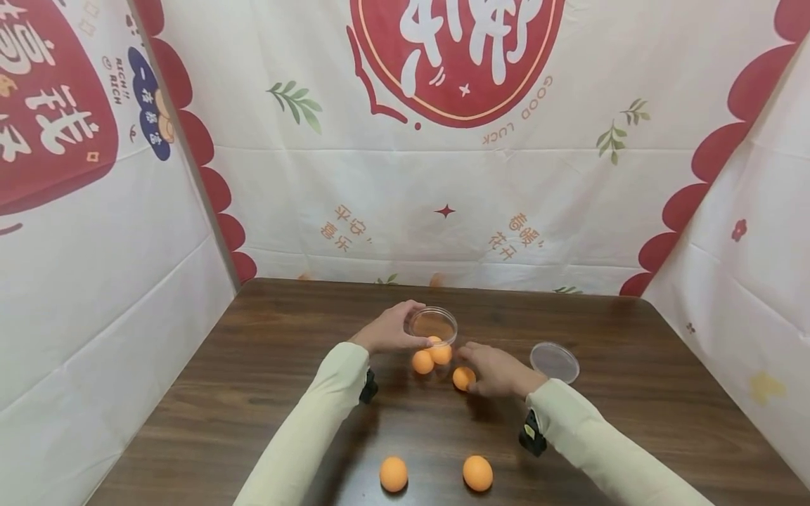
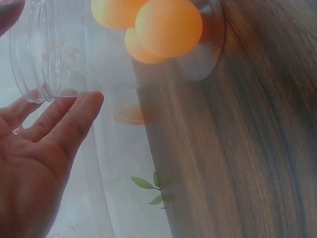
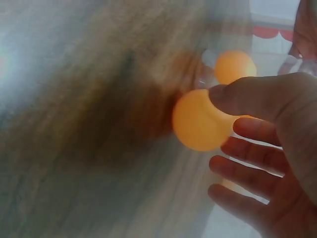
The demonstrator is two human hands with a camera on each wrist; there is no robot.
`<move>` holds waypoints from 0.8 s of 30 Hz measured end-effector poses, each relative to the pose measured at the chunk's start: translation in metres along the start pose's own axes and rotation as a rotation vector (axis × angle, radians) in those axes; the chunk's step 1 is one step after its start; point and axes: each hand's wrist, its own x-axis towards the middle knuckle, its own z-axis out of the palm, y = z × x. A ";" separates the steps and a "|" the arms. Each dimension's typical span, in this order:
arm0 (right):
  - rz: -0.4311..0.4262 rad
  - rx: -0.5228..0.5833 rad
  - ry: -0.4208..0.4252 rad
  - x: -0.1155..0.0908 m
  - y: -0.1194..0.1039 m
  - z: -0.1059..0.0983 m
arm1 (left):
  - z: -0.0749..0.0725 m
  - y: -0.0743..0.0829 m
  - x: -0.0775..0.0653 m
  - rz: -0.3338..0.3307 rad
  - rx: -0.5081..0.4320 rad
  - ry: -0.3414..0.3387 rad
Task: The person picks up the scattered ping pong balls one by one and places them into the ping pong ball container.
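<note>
"How are my fingers?"
"Your left hand [image 1: 389, 330] grips the clear jar [image 2: 94, 64]; your right hand [image 1: 504, 369] pinches an orange ball [image 1: 464, 379] between thumb and fingers, just beside the jar."
"And the lid [image 1: 555, 364]?"
"Right of the jar, on your tabletop [image 1: 221, 422]."

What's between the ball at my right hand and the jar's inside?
The side of the clear jar: the ball by your right hand sits lower than the jar's mouth, which nothing visible covers; the lid lies aside.
</note>
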 end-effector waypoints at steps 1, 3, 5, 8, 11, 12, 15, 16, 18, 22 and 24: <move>-0.008 -0.009 0.004 0.000 0.001 0.003 | 0.000 0.000 0.001 -0.003 -0.003 -0.001; -0.013 -0.017 0.005 -0.001 0.002 0.008 | 0.001 -0.001 0.002 -0.009 -0.006 -0.003; -0.024 -0.032 0.006 -0.001 0.001 0.012 | 0.001 -0.002 0.002 -0.005 0.000 -0.002; -0.037 -0.038 0.015 0.000 0.001 0.016 | -0.001 -0.002 0.002 0.007 0.004 -0.004; -0.050 -0.044 0.027 0.001 0.001 0.017 | -0.002 -0.001 0.001 0.024 -0.001 0.002; -0.052 -0.042 0.030 0.001 0.001 0.017 | -0.002 -0.001 0.001 0.022 -0.003 0.003; -0.043 -0.038 0.027 0.002 0.000 0.018 | -0.002 0.000 0.001 0.025 -0.008 0.005; -0.042 -0.035 0.025 0.001 0.000 0.017 | -0.002 0.000 0.001 0.023 -0.009 0.005; -0.042 -0.034 0.024 0.001 0.001 0.017 | -0.002 0.000 0.001 0.022 -0.011 0.004; -0.035 -0.029 0.020 0.001 0.000 0.017 | -0.002 0.000 0.002 0.023 -0.005 0.008; -0.027 -0.026 0.014 0.001 0.000 0.016 | -0.001 0.001 0.002 0.026 0.000 0.009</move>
